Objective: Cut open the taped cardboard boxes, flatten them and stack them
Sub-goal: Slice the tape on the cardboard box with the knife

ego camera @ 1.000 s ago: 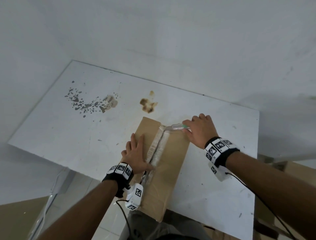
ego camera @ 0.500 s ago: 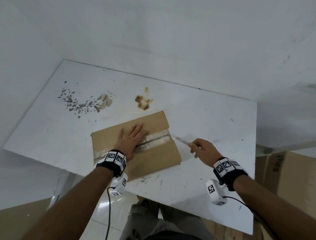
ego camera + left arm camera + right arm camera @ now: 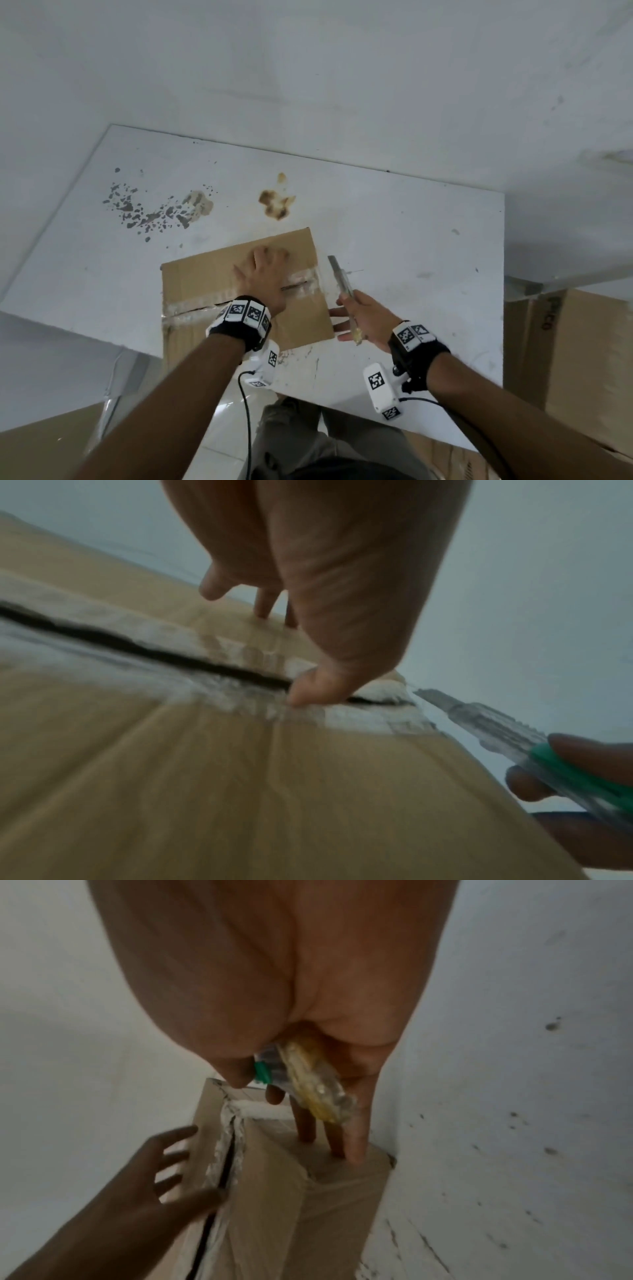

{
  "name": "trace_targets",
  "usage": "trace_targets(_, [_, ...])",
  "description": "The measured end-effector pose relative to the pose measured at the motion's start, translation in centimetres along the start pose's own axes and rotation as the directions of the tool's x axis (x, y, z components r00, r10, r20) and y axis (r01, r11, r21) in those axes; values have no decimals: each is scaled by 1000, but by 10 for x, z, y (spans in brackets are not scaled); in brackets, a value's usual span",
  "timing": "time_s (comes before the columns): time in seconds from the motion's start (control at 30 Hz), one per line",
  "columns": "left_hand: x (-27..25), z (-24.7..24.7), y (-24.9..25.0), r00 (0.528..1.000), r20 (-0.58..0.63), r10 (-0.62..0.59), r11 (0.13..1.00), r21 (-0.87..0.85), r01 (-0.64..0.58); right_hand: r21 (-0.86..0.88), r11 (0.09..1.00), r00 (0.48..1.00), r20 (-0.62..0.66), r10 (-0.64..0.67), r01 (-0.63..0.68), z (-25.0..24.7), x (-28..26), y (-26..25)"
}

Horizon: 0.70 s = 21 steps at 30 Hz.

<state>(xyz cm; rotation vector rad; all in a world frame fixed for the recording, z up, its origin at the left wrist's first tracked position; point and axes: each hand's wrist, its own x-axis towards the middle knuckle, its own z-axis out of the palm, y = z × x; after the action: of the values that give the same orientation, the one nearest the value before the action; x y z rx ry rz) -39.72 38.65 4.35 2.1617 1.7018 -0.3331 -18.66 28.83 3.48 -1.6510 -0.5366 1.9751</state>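
Note:
A brown cardboard box (image 3: 202, 277) lies crosswise on the white table (image 3: 411, 240), its near left corner over the edge. Its taped seam (image 3: 137, 646) shows a dark slit along its length. My left hand (image 3: 269, 265) presses flat on the top with fingers spread, and its thumb (image 3: 308, 691) touches the torn tape. My right hand (image 3: 347, 317) grips a clear utility knife with a green slider (image 3: 340, 282) at the box's right end, blade pointing away from me. In the right wrist view the knife (image 3: 308, 1093) sits in my palm while straight fingers (image 3: 354, 1139) touch the box's end face (image 3: 342, 1172).
Brown and grey stains (image 3: 274, 205) mark the table behind the box. A large cardboard box (image 3: 575, 359) stands on the floor to the right, another (image 3: 44, 442) at lower left. White walls close in behind the table. My legs are at the near edge.
The box was turned from lengthwise to crosswise. My right hand with the knife came off the seam's far end and now sits at the box's right end. My left hand stayed on top.

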Motion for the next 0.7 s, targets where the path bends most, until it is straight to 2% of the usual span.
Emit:
trace_targets(0.17, [-1, 15, 26, 997, -51, 54, 987, -146, -61, 91, 993, 986, 152, 65, -79, -7, 0, 14])
trace_targets(0.23, [-3, 27, 23, 996, -71, 51, 977, -202, -64, 94, 994, 986, 165, 37, -53, -7, 0, 14])
trace_targets(0.37, [-11, 45, 13, 990, -125, 65, 957, -274, -98, -16, 995, 994, 49, -100, 101, -6, 5, 7])
trace_targets(0.47, [-15, 56, 8, 984, -157, 90, 959, -252, -128, -131, 980, 988, -10, -156, 153, -9, 8, 1])
trace_targets(0.6, [-15, 64, 3, 957, -277, 91, 941, -291, -174, -167, 969, 963, -168, -209, 181, -21, 9, 1])
trace_targets(0.7, [-15, 70, 3, 945, -319, 69, 927, -330, -179, -225, 958, 970, -120, -209, 179, -21, 3, 5])
